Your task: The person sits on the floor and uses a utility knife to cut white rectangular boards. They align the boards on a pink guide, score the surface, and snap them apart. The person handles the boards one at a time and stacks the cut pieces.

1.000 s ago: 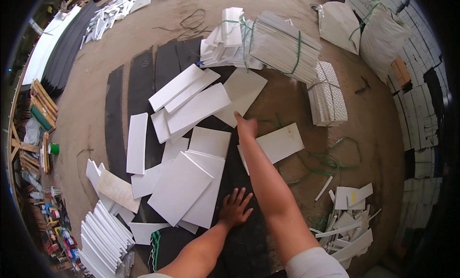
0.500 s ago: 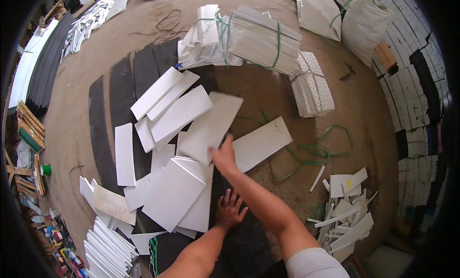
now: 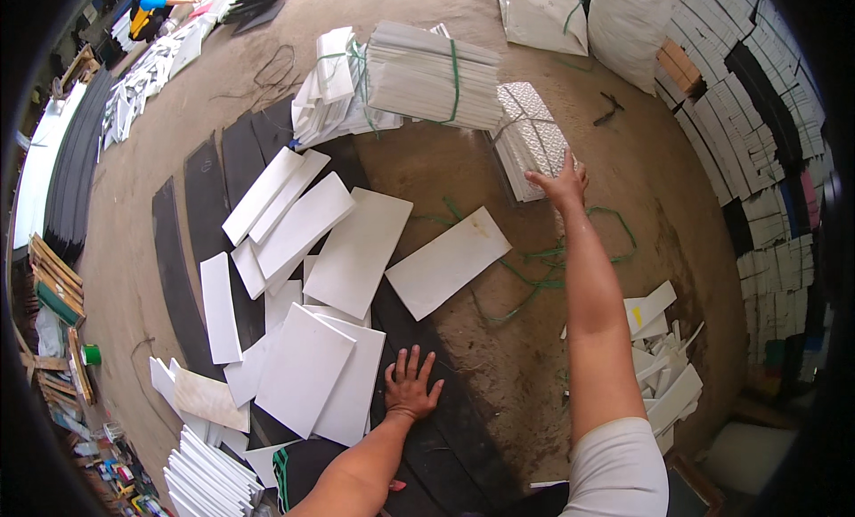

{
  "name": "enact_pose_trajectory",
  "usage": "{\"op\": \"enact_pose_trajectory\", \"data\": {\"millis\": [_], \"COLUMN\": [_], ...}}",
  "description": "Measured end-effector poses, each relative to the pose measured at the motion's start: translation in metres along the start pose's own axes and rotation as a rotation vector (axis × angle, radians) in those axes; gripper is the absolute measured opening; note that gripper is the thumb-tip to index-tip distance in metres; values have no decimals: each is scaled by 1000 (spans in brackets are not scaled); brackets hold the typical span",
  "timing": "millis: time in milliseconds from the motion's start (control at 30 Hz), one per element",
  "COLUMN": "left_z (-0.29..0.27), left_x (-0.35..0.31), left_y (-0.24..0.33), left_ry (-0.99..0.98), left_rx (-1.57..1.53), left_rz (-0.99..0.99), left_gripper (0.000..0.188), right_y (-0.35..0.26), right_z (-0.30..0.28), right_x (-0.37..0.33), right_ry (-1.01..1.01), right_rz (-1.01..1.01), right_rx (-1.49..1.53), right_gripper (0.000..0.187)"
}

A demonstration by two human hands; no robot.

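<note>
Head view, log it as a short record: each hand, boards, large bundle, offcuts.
Left hand: palm down, spread over black sheeting
Right hand: open at near end of patterned tied stack; contact unclear
Loose white boards: mostly overlapping, ahead and left of left hand
Large green-tied bundle: beyond boards, left of patterned stack
White offcuts: heaped at lower right

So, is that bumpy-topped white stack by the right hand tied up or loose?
Tied up: a thin dark band crosses over the bumpy-topped white stack, whose layers lie close together.
</note>
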State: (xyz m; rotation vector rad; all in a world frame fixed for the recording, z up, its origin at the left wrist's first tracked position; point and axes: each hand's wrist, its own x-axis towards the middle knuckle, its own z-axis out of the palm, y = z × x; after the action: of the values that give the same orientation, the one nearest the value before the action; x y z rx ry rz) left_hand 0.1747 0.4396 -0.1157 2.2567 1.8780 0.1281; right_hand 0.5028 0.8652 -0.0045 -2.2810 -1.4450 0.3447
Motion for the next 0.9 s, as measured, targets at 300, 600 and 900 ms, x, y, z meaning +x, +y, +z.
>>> {"op": "enact_pose_trajectory", "data": {"millis": [300,600,900], "left_z": [-5,-2,-12], "left_x": [-4,-4,-2], "left_y": [-1,0,1], "left_ry": [-25,-20,-96], "left_rx": [-14,55,-43], "left_rz": [-5,-8,-19], "left_gripper": [74,73,75], "right_y": [21,137,213], "right_z": [-3,-59,-69], "right_x": [-118,-228,-338], "right_ry": [188,-67,-574], "right_rz": [37,8,422], "right_rx": [194,635,1302], "right_gripper": [89,75,83]}}
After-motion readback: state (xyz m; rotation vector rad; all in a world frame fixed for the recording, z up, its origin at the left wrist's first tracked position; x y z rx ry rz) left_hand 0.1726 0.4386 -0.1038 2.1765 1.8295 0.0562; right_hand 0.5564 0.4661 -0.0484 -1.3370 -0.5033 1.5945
